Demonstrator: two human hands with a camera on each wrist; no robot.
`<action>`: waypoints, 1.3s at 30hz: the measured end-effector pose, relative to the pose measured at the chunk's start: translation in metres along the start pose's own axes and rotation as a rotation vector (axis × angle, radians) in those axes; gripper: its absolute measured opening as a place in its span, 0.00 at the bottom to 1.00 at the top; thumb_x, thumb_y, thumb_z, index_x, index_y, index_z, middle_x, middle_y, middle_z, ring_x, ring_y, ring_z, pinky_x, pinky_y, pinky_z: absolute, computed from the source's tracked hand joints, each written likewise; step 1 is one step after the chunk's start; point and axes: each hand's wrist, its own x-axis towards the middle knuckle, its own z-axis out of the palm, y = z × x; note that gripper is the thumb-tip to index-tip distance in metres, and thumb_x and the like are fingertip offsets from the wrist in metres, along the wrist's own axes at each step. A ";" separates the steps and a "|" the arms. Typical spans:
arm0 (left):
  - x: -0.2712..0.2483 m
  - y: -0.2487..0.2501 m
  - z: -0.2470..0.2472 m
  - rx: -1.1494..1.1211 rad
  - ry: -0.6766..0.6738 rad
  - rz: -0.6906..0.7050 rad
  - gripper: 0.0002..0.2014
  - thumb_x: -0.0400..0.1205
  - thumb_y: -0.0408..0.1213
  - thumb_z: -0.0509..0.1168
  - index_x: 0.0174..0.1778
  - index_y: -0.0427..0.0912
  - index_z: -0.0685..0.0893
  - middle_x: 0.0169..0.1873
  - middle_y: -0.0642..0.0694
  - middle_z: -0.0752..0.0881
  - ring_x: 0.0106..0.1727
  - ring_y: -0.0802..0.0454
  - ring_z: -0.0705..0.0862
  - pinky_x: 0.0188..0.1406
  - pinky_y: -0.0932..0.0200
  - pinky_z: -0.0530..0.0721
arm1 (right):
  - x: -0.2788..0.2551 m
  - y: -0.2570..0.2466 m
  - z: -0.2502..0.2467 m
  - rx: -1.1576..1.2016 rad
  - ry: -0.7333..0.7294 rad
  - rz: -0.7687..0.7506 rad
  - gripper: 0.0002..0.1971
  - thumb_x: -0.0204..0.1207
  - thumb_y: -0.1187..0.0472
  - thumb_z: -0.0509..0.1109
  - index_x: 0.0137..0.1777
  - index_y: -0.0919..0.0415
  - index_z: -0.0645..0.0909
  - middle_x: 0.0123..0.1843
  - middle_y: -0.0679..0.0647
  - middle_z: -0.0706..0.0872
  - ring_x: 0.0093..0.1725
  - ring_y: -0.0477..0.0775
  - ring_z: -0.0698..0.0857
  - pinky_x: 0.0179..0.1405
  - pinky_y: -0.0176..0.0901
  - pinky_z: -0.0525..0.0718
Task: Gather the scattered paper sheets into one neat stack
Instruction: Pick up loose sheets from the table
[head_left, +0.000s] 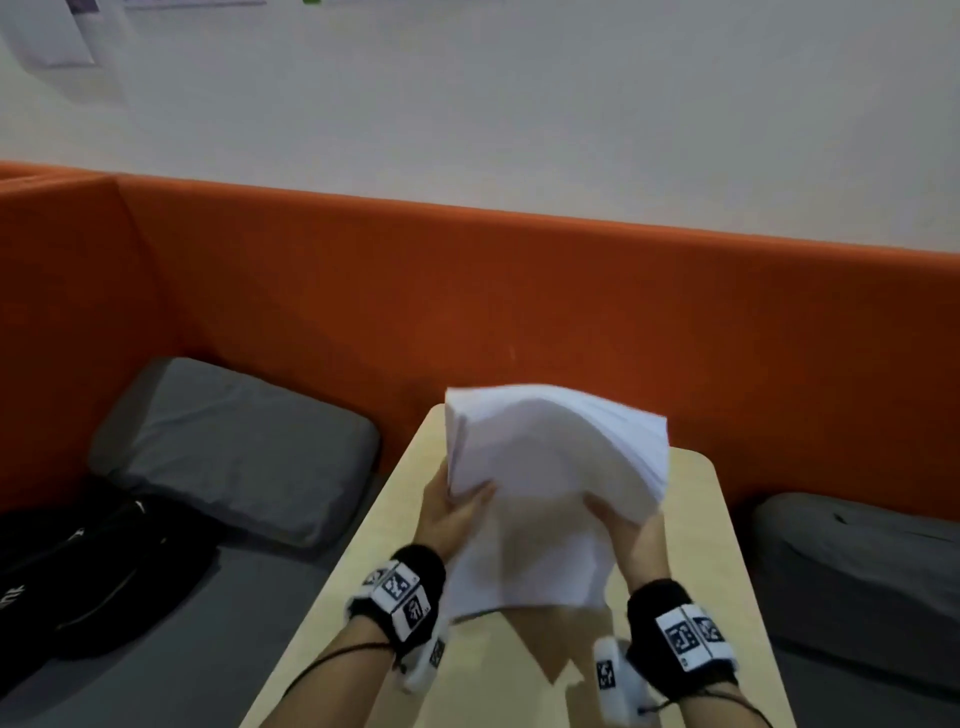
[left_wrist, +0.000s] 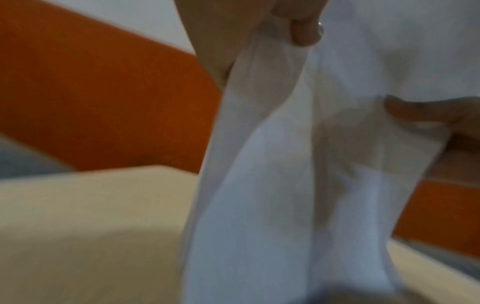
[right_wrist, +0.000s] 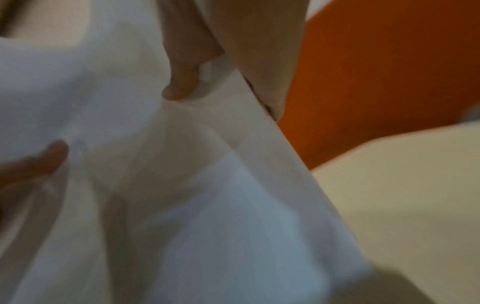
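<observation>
Both hands (head_left: 457, 512) (head_left: 631, 525) gripping paper stack (head_left: 545, 483) — above beige table (head_left: 696, 525), orange partition (head_left: 519, 291) behind, grey cushions (head_left: 234, 447) beside.

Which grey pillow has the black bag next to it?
The grey pillow on the left: the black bag lies right beside it. The other grey pillow, on the right, has none.

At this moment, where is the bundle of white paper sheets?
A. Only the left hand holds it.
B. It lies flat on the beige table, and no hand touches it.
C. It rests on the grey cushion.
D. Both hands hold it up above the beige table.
D: the left hand and the right hand each grip one side of the bundle of white paper sheets, which is raised and bent above the beige table.
</observation>
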 end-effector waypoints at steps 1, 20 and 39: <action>-0.006 -0.012 0.000 0.023 -0.006 -0.033 0.18 0.75 0.33 0.72 0.60 0.41 0.80 0.47 0.51 0.86 0.54 0.44 0.86 0.39 0.68 0.85 | -0.003 0.011 0.000 -0.022 -0.006 0.048 0.14 0.69 0.76 0.73 0.40 0.54 0.80 0.45 0.60 0.88 0.39 0.51 0.83 0.34 0.30 0.83; 0.014 -0.011 0.012 -0.078 -0.019 -0.081 0.26 0.67 0.35 0.79 0.60 0.46 0.80 0.50 0.48 0.88 0.54 0.47 0.86 0.49 0.55 0.86 | 0.017 0.026 -0.010 -0.147 -0.052 0.137 0.11 0.68 0.74 0.75 0.39 0.57 0.81 0.39 0.54 0.86 0.40 0.52 0.83 0.43 0.44 0.79; 0.053 -0.016 0.017 0.072 -0.087 0.016 0.18 0.71 0.40 0.71 0.57 0.50 0.79 0.52 0.48 0.87 0.52 0.53 0.87 0.50 0.62 0.85 | 0.050 0.035 -0.011 -0.177 0.044 0.054 0.15 0.70 0.68 0.75 0.57 0.61 0.81 0.52 0.57 0.85 0.53 0.55 0.83 0.56 0.46 0.78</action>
